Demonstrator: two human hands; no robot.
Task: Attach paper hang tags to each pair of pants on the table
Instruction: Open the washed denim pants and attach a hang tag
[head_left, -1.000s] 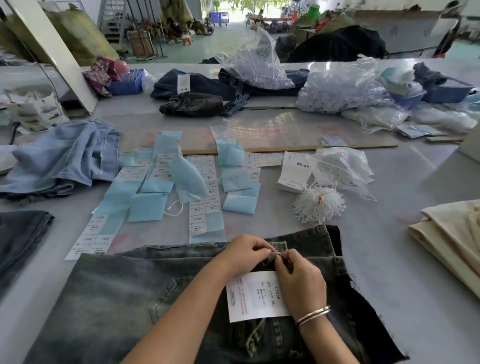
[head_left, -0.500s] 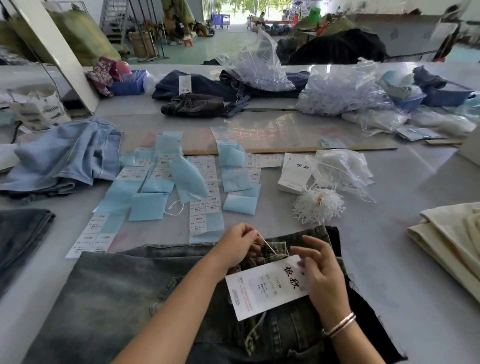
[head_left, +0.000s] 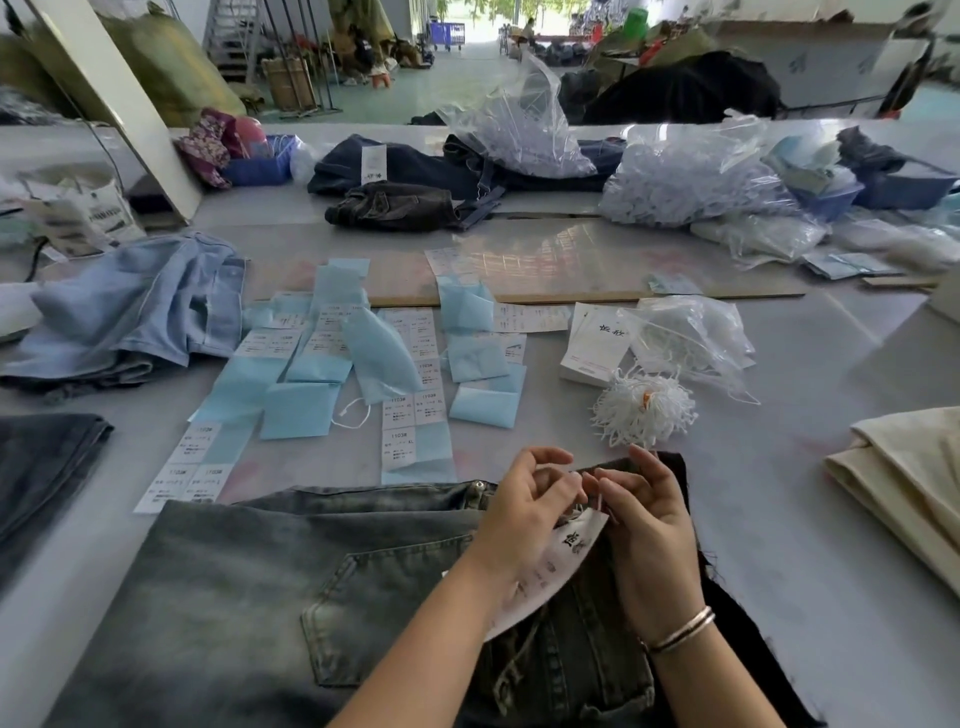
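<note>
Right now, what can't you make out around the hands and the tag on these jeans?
Head view only:
- White string: too thin to trace between the left hand and right hand; whether it is looped yet cannot be told.
- Hang tag: partly hidden under the left hand and wrist, print blurred.
- Belt loop: hidden behind the fingers.
- Grey jeans: cut off by the bottom edge.

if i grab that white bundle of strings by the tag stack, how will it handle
The string bundle probably weighs little and flops: its thin loops splay loosely. A band at its middle likely keeps it together. It shouldn't roll, though loose ends may snag.
</note>
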